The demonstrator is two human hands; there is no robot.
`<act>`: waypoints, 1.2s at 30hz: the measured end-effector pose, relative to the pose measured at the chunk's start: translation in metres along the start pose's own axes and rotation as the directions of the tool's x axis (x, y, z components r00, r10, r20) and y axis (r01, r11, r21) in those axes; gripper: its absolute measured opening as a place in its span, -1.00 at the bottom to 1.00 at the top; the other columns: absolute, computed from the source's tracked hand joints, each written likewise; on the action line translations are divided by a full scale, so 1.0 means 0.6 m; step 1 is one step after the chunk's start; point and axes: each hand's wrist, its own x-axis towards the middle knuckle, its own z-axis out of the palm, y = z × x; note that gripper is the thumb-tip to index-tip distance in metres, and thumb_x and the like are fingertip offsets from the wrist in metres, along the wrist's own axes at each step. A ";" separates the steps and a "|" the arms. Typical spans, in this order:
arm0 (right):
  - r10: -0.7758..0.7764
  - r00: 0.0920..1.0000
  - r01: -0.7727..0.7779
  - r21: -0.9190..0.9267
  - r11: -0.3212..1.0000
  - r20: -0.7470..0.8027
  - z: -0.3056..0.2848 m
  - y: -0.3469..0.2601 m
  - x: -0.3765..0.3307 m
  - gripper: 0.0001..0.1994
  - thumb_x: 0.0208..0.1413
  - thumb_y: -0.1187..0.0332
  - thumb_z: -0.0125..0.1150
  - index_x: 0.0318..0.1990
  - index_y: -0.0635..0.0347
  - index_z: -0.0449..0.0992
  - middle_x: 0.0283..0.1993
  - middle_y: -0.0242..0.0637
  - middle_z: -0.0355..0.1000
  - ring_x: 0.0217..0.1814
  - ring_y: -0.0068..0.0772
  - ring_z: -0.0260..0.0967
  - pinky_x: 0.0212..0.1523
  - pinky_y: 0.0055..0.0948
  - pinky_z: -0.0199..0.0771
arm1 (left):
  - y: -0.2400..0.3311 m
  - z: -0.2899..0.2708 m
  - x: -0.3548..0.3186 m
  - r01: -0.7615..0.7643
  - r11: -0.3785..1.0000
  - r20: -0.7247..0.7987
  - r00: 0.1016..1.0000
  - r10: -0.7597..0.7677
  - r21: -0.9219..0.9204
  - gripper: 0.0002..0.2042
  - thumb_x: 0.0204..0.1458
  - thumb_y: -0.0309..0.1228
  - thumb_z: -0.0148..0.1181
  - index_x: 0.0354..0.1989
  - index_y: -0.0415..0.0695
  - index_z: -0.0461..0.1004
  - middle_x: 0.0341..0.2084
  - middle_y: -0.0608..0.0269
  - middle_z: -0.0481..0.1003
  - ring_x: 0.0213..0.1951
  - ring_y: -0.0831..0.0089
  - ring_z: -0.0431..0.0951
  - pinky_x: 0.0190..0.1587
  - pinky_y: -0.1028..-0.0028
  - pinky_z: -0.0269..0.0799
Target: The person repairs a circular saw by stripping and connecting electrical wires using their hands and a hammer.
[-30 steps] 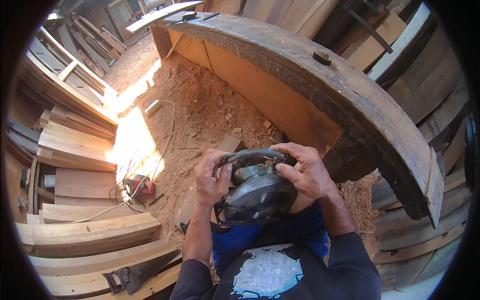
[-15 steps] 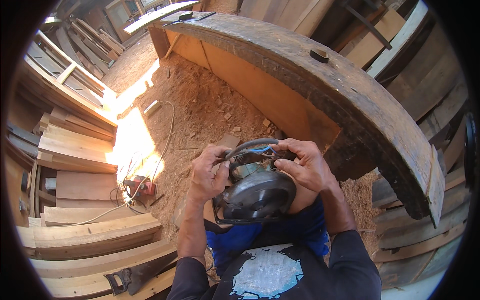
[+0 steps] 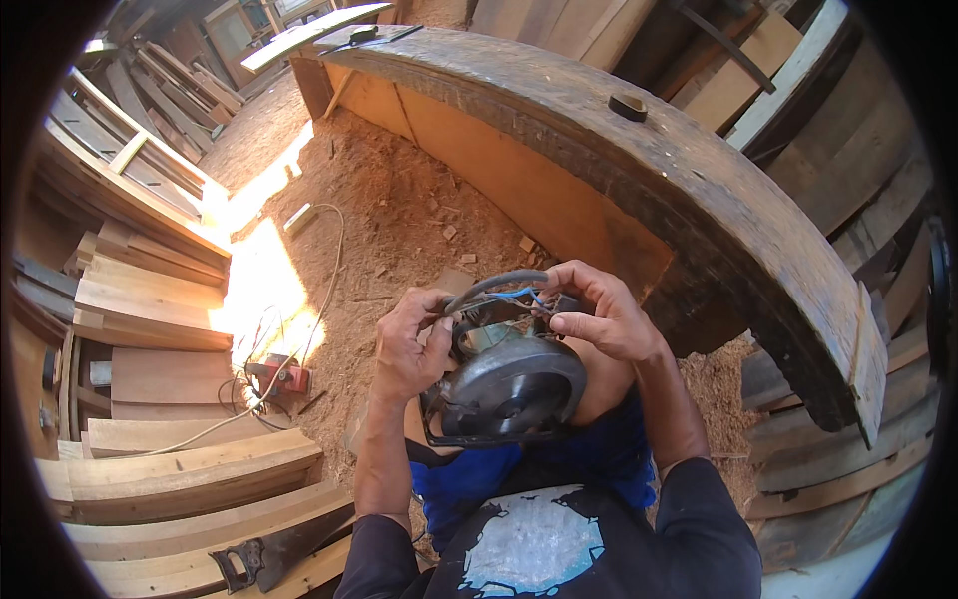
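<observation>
A circular saw point(image 3: 512, 389) with a dark round blade guard rests in my lap, and its green body shows behind the guard. Along its top, a grey cable point(image 3: 496, 287) arcs between my hands, with blue wires point(image 3: 517, 295) exposed beneath it. My left hand point(image 3: 411, 341) is closed around the cable's left end, fingers curled and thumb pressed in. My right hand point(image 3: 607, 311) pinches a small dark block point(image 3: 567, 303) where the wires come together. What that block is I cannot make out.
A long dark workbench point(image 3: 599, 110) curves across from the back to the right. Lumber stacks point(image 3: 180, 469) fill the left side, a handsaw point(image 3: 261, 561) lying on them. A red power tool point(image 3: 284, 377) with its cord sits on the sawdust floor near a white power strip point(image 3: 297, 219).
My right hand's fingers and thumb have parted slightly, and the small dark block now shows between them. My left hand stays at the cable, and the saw has barely shifted.
</observation>
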 end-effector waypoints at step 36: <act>-0.047 0.991 0.001 -0.344 0.939 -0.127 0.019 -0.038 0.041 -0.68 0.33 0.51 0.10 0.19 0.31 0.49 0.15 -0.11 0.53 0.24 -0.30 0.46 0.24 -0.25 0.46 | -0.014 -0.006 -0.006 0.022 0.999 -0.050 0.998 -0.023 -0.030 -0.79 0.16 -0.70 0.09 -0.05 -0.34 0.49 -0.28 0.14 0.55 -0.21 0.44 0.66 -0.10 0.43 0.65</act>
